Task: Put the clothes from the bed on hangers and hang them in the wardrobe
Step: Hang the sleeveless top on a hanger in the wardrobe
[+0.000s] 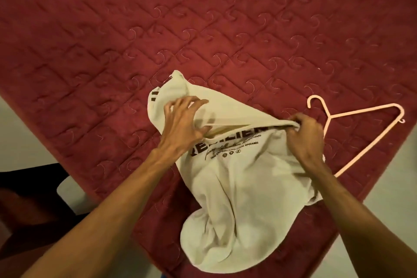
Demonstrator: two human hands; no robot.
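A dark red quilted bedspread fills most of the view, its near corner pointing toward the camera. The cream shirt lying on that corner serves as the landmark here.

Far left of the shirt, pale floor shows past the bed's edge. Lower down on that side sits a dark shape too dim to identify.

At the shirt's upper left, the left hand reaches in with its forearm crossing the bed edge. Its fingers are spread and bent over the folded-back upper layer, and the thumb sits at the hem. Whether it actually pinches the cloth cannot be told.

The shirt lies rumpled on the bedspread, dark printed lettering facing up across its middle and partly covered by the fold. Its lower part bunches toward the bed's near corner. A hem runs taut between the two hands.

At the shirt's upper right edge, the right hand has its fingers curled tight, gripping a bunch of the fabric.

Just right of the shirt, a pale pink hanger lies flat on the bedspread, hook pointing away from the camera, with part of it hidden behind the right wrist.
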